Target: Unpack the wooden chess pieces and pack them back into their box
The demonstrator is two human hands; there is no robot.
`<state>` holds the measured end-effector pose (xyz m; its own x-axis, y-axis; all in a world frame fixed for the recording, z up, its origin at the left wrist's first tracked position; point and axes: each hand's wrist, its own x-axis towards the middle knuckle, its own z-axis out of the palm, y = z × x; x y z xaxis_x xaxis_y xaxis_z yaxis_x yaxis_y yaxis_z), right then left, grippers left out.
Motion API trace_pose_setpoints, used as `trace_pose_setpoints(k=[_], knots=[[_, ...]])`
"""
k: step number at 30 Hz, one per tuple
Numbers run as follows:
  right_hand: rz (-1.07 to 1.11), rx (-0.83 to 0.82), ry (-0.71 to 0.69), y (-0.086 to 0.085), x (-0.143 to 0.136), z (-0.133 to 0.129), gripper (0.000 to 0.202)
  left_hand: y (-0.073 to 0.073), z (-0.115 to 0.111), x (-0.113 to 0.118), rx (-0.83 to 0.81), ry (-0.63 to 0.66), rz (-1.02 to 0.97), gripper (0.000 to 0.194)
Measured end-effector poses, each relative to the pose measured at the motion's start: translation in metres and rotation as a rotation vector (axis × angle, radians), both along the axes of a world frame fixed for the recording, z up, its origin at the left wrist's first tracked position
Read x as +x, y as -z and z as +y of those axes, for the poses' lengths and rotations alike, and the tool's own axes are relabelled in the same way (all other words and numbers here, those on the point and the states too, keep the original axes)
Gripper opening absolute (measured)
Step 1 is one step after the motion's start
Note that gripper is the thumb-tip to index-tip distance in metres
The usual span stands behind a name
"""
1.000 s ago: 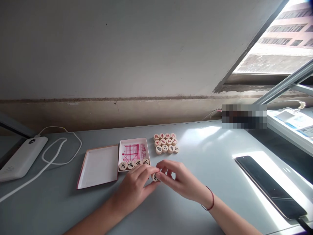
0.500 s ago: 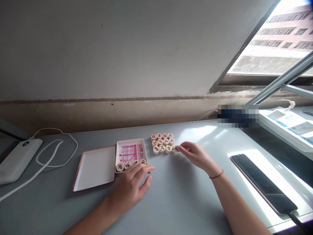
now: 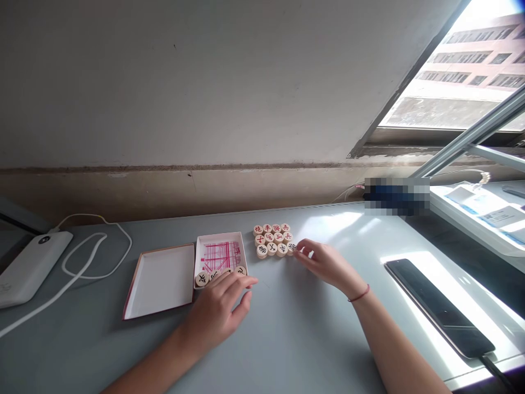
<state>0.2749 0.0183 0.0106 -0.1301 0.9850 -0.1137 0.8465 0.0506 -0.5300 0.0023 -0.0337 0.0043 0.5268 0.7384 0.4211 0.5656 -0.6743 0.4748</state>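
Wooden Chinese chess pieces [image 3: 269, 237] form a compact block of rows, red characters at the back and black ones in front. At the front row's right end, the thumb and forefinger of my right hand [image 3: 322, 260] close at the edge of a black-lettered chess piece [image 3: 291, 248]. My left hand [image 3: 223, 306] rests over the front edge of a white box [image 3: 243, 246], its fingers loosely stretched and its thumb apart. More black pieces [image 3: 201, 279] stand along the box's near side, partly hidden by those fingers. Pink lines mark the box's bottom.
Left of the box lies its lid [image 3: 162, 282], inner side up. A white power bank [image 3: 36, 268] with a looping cable [image 3: 92, 260] is at the far left. A phone [image 3: 438, 306] with a cable lies on the right, near a white shelf [image 3: 479, 219]. The wall borders the desk's back.
The black chess piece at my right fingertips has moved slightly left and now sits in line with the front row. My left hand stays almost where it was.
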Motion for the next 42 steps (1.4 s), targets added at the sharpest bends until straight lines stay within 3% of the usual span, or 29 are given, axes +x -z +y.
trace_pose_setpoints(k=[8, 13, 16, 18, 20, 22, 27, 34, 39, 42], knots=[[-0.223, 0.073, -0.034, 0.009, 0.000, 0.000, 0.017, -0.010, 0.010, -0.008, 0.053, -0.012, 0.067, 0.022], [-0.230, 0.239, -0.047, -0.003, -0.014, -0.008, 0.026, -0.013, 0.024, -0.045, 0.047, -0.109, 0.188, 0.021], [-0.068, 0.339, -0.208, -0.011, -0.042, -0.019, 0.021, -0.006, 0.027, -0.070, 0.025, -0.125, 0.315, 0.036], [-0.039, 0.317, -0.352, -0.011, -0.066, -0.024, 0.035, -0.001, 0.026, -0.080, 0.015, -0.138, 0.348, 0.041], [-0.089, 0.273, -0.457, -0.005, -0.088, -0.026, 0.050, 0.003, 0.023, -0.083, 0.009, -0.164, 0.345, 0.031], [-0.153, 0.246, -0.506, 0.004, -0.103, -0.026, 0.047, 0.004, 0.021, -0.081, -0.003, -0.181, 0.334, 0.019], [-0.162, 0.282, -0.453, 0.026, -0.113, -0.023, 0.019, 0.000, 0.016, -0.079, -0.111, -0.170, 0.320, 0.019], [-0.112, 0.337, -0.418, 0.033, -0.113, -0.025, 0.017, 0.001, 0.017, -0.086, -0.232, -0.104, 0.268, 0.020], [-0.068, 0.316, -0.437, 0.031, -0.110, -0.023, 0.038, 0.003, 0.020, -0.091, -0.223, -0.102, 0.241, 0.016], [0.005, 0.330, -0.435, 0.023, -0.107, -0.030, 0.052, -0.003, 0.017, -0.086, -0.142, -0.159, 0.108, 0.015]])
